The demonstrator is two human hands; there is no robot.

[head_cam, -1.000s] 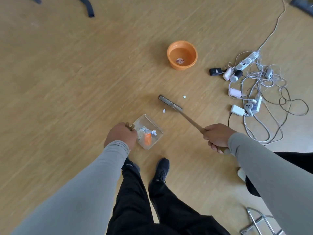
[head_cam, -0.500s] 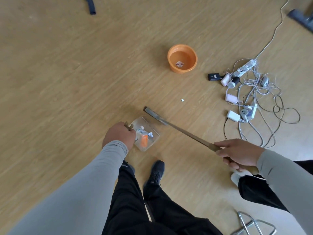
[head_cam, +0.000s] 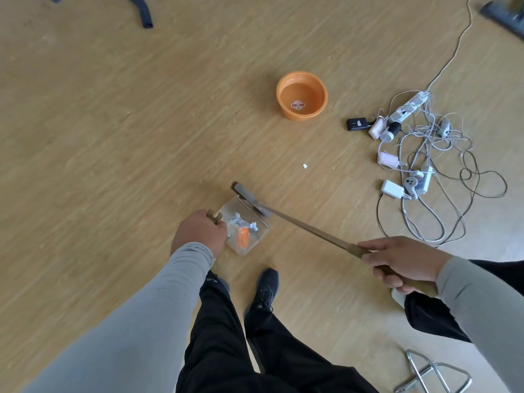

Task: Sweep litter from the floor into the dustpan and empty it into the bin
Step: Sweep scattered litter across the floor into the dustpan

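Landmark: the clear dustpan (head_cam: 246, 226) on the wooden floor (head_cam: 113, 137), just ahead of the person's shoes.
Left hand (head_cam: 200, 235): fingers curled round the dustpan's handle at its near-left edge, likely steadying the pan against the push of the broom.
Right hand (head_cam: 402, 260): fingers wrapped round the broom handle (head_cam: 309, 228), to the right of the dustpan, so the stick slants down toward it.
Broom head (head_cam: 251, 200): at the dustpan's far lip, placed to drive litter in.
Collected litter (head_cam: 243, 229): white wrappers and an orange piece inside the pan.
Loose scrap (head_cam: 305, 166): beyond the dustpan, to its right, not yet swept.
Orange bowl (head_cam: 302, 95): well beyond the dustpan; probably the bin.
Cables and chargers (head_cam: 419, 160): far right of the dustpan.
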